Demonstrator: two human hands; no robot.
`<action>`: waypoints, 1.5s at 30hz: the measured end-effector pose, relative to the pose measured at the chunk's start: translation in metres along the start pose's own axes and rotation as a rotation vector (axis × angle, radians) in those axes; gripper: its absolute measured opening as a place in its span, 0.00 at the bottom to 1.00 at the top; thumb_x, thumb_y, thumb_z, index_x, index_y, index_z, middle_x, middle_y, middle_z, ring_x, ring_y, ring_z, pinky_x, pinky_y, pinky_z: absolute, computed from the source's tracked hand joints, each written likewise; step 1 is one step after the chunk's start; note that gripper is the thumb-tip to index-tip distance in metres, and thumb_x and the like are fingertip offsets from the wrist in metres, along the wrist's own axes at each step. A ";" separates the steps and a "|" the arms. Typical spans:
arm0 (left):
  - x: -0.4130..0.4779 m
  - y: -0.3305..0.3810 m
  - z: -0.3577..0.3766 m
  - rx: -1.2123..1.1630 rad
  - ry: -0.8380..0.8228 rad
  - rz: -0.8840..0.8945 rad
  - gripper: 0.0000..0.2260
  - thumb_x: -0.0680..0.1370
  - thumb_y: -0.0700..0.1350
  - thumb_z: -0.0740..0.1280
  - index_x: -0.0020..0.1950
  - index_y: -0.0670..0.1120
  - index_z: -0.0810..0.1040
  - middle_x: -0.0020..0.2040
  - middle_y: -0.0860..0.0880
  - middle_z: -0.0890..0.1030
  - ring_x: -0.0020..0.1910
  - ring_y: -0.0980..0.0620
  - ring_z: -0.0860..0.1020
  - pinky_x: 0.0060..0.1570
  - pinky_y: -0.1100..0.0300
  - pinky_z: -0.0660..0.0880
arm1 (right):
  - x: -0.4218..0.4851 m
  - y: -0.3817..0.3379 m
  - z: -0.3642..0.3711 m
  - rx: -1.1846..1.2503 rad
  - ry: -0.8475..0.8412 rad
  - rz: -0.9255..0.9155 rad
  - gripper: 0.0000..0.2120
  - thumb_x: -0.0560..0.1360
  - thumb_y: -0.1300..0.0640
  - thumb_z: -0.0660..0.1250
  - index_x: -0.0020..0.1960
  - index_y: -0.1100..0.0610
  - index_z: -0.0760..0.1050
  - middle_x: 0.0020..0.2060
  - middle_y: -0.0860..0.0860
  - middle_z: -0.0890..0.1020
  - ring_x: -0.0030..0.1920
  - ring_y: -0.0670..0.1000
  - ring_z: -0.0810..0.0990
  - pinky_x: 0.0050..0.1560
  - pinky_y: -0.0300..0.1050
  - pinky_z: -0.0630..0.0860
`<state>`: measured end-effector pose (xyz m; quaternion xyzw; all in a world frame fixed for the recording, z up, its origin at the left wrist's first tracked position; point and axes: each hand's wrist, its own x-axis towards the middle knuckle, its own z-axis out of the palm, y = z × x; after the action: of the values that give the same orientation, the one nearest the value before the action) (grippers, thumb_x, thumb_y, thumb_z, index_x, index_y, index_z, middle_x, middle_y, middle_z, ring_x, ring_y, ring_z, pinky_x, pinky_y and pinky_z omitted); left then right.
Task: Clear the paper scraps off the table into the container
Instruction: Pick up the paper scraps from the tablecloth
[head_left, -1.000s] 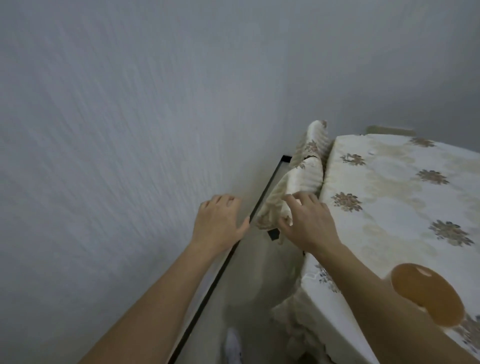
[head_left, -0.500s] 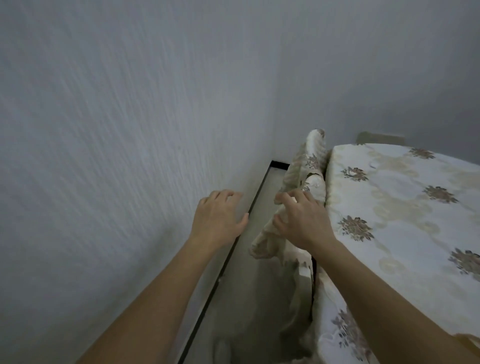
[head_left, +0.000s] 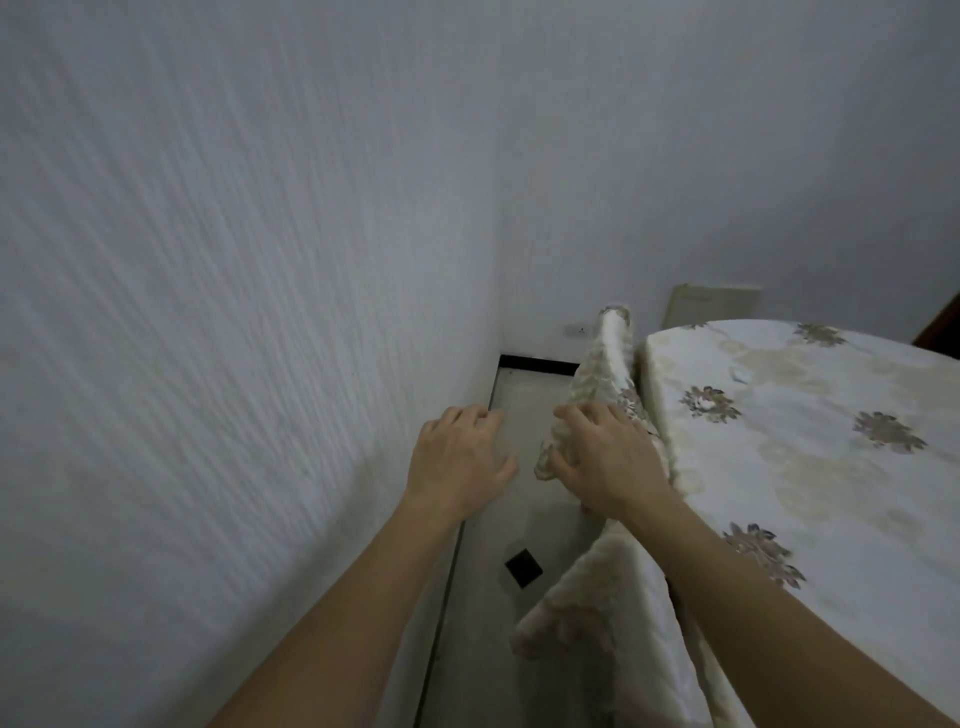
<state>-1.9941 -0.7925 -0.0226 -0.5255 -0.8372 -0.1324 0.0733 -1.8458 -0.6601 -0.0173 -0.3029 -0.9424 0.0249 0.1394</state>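
Note:
A table (head_left: 810, 467) under a cream floral tablecloth fills the right side. My right hand (head_left: 608, 462) grips a bunched fold of the tablecloth (head_left: 597, 384) hanging off the table's left edge. My left hand (head_left: 457, 462) hovers beside it over the gap by the wall, fingers relaxed and holding nothing. One small white paper scrap (head_left: 738, 374) lies on the tabletop near the far edge. No container is in view.
A textured white wall (head_left: 234, 312) runs close along the left, leaving a narrow strip of grey floor (head_left: 498, 597) with a dark square mark (head_left: 523, 567). A wall socket (head_left: 577, 329) and a beige panel (head_left: 714, 306) sit at the far wall.
The view has tilted up and forward, so the brown round object at lower right has left the frame. My right hand has slid further along the bunched cloth; my left hand stays beside it.

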 end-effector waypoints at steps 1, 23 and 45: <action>0.012 -0.005 0.004 -0.008 -0.003 0.004 0.26 0.76 0.60 0.58 0.70 0.50 0.70 0.65 0.49 0.76 0.62 0.47 0.72 0.57 0.50 0.71 | 0.010 0.002 0.004 0.001 0.000 0.009 0.24 0.73 0.40 0.58 0.66 0.48 0.70 0.59 0.50 0.77 0.59 0.54 0.72 0.56 0.55 0.73; 0.405 -0.068 0.119 -0.069 -0.054 0.072 0.24 0.76 0.58 0.61 0.69 0.49 0.71 0.62 0.48 0.77 0.60 0.46 0.73 0.55 0.50 0.71 | 0.361 0.158 0.081 -0.006 0.020 0.182 0.22 0.73 0.44 0.62 0.64 0.51 0.72 0.54 0.52 0.78 0.54 0.57 0.76 0.53 0.55 0.74; 0.784 0.041 0.265 -0.184 -0.181 0.541 0.23 0.76 0.59 0.60 0.68 0.50 0.72 0.61 0.48 0.78 0.60 0.45 0.73 0.55 0.49 0.73 | 0.546 0.360 0.136 -0.046 0.051 0.585 0.23 0.72 0.45 0.61 0.65 0.51 0.72 0.55 0.52 0.78 0.57 0.56 0.75 0.52 0.54 0.74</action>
<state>-2.2955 -0.0219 -0.0644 -0.7437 -0.6543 -0.1359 -0.0170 -2.1048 -0.0461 -0.0595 -0.5653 -0.8116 0.0348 0.1432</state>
